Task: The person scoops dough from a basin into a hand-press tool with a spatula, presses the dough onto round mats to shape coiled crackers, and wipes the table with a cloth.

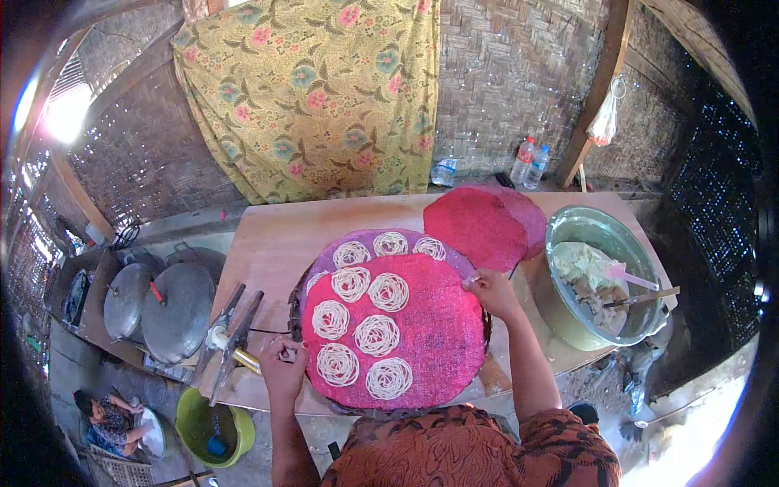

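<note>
A pink round mesh sheet [438, 325] lies over a purple sheet [324, 256] on a round tray at the table's near edge. Several white noodle-like coils [376, 335] sit on the pink sheet's left half, and more coils [390, 243] rest on the purple one behind. My left hand [283, 363] is closed at the sheet's left edge; what its fingers pinch is too small to make out. At the upper right edge, my right hand [490, 290] pinches the rim of the pink sheet.
Red sheets [479, 227] lie behind on the table [268, 243]. A large basin [560, 312] of dough stands right. Left are a wooden press [235, 341] and lidded pots [178, 312]. Bottles [527, 162] stand at the back. Another person [109, 418] sits low left near a green tub [195, 438].
</note>
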Demonstrator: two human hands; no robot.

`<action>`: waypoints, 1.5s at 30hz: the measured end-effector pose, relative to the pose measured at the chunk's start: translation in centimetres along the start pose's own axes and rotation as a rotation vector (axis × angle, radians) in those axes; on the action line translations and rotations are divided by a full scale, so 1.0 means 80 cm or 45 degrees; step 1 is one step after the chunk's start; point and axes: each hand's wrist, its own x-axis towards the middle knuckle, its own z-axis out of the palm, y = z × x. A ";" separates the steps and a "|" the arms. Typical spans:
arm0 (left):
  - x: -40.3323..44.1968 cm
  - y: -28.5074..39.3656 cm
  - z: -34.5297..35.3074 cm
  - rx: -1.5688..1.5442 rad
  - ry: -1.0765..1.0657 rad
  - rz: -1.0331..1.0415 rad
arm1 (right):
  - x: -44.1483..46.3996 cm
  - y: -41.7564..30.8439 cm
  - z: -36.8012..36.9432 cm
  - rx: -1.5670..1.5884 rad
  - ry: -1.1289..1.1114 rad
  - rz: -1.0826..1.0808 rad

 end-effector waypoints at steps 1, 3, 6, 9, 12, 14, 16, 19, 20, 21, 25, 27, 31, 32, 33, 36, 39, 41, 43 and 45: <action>0.000 0.005 -0.003 -0.018 -0.039 -0.069 | -0.001 0.002 0.001 -0.016 -0.006 0.040; 0.000 0.003 -0.004 -0.035 -0.082 -0.138 | -0.008 -0.009 -0.002 -0.083 0.022 0.070; -0.001 -0.005 -0.004 0.030 -0.088 -0.013 | -0.012 -0.019 -0.006 -0.167 0.045 0.097; -0.002 -0.011 -0.009 0.114 -0.056 -0.019 | -0.009 0.003 -0.008 -0.123 0.085 0.043; 0.003 -0.045 -0.035 0.087 0.044 -0.217 | -0.014 0.023 -0.025 0.020 0.179 -0.021; 0.008 -0.066 -0.058 -0.034 0.158 -0.263 | -0.020 -0.006 -0.041 0.107 0.226 -0.010; 0.007 -0.070 -0.077 -0.108 0.330 -0.350 | -0.031 -0.003 -0.053 0.019 0.251 0.017; -0.031 -0.152 -0.082 -0.715 0.638 -0.697 | -0.050 -0.010 -0.067 0.167 0.187 0.039; -0.047 -0.184 -0.078 -0.858 0.709 -0.784 | -0.055 -0.002 -0.062 0.200 0.246 -0.014; -0.066 -0.199 -0.075 -1.006 0.772 -0.860 | -0.059 0.011 -0.061 0.287 0.245 -0.051; -0.078 -0.178 -0.050 -1.460 0.812 -0.874 | -0.059 0.018 -0.056 0.384 0.154 0.001; -0.065 -0.196 -0.054 -1.579 0.648 -0.966 | -0.059 0.010 -0.057 0.441 0.094 0.012; -0.010 -0.219 -0.050 -1.782 0.405 -1.158 | -0.047 -0.030 -0.052 0.417 0.076 -0.083; -0.001 -0.225 -0.047 -1.786 0.404 -1.152 | -0.050 -0.049 -0.053 0.367 0.083 -0.058; 0.008 -0.224 -0.047 -1.755 0.388 -1.102 | -0.050 -0.052 -0.057 0.369 0.086 -0.061; 0.028 -0.197 -0.064 -1.831 0.306 -1.003 | -0.048 -0.049 -0.061 0.425 -0.006 -0.098; 0.034 -0.149 -0.081 -1.831 0.279 -0.932 | -0.048 -0.042 -0.064 0.402 0.030 -0.178; 0.031 -0.105 -0.092 -1.654 0.229 -0.809 | -0.055 -0.052 -0.070 0.473 0.000 -0.166; 0.028 -0.074 -0.098 -1.476 0.141 -0.733 | -0.057 -0.058 -0.074 0.493 -0.003 -0.152; 0.024 -0.049 -0.098 -0.929 0.001 -0.571 | -0.064 -0.074 -0.072 0.508 -0.029 -0.131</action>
